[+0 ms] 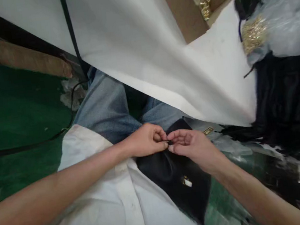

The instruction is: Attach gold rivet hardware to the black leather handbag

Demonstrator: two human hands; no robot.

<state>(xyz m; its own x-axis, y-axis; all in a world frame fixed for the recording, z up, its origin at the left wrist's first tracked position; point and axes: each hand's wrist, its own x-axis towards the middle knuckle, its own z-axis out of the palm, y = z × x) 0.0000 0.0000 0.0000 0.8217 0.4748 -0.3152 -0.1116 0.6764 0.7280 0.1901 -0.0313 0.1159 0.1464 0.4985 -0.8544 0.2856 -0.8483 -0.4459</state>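
Note:
A small black bag (175, 177) with a gold clasp lies on my lap, partly over my white shirt (110, 213). My left hand (145, 140) and my right hand (191, 145) meet just above the bag's upper edge. The fingertips of both pinch a tiny dark part of the bag between them; what exactly it is cannot be made out. A small gold tag (208, 130) shows just past my right hand.
A white table top (143, 43) slants overhead. On it stands a cardboard box (194, 7) with gold metal pieces, and clear plastic bags (279, 25) of gold parts. Black fabric (290, 108) piles up at the right. Green floor (10, 120) and a black cable lie at the left.

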